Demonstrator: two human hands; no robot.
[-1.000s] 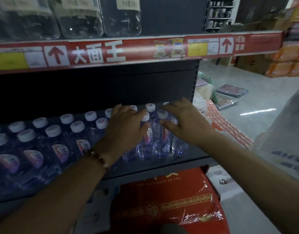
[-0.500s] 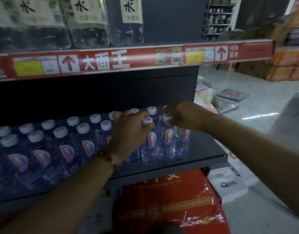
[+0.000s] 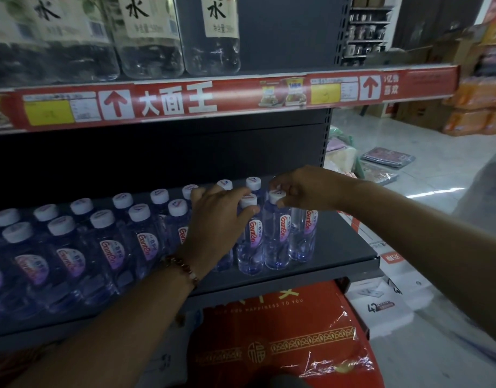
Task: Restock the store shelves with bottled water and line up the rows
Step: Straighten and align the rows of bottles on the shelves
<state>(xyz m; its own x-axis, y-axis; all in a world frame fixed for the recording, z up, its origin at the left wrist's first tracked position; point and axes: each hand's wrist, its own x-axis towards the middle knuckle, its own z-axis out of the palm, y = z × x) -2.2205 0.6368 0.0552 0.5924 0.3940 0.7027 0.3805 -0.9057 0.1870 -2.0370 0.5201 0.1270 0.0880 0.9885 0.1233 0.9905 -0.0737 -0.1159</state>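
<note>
Two bare hands work at the right end of the Ganten water bottles (image 3: 146, 245) on the dark shelf (image 3: 342, 247). The right hand (image 3: 305, 187) has its grip pinched closed on the white cap of the front-row bottle (image 3: 277, 233) second from the end. The left hand (image 3: 221, 217), with a beaded bracelet (image 3: 182, 268) at the wrist, lies spread and open over the neighbouring bottles, thumb against one cap. The bottles stand upright in two rows. Larger bottles (image 3: 210, 37) stand on the shelf above, behind a red price strip (image 3: 213, 99).
</note>
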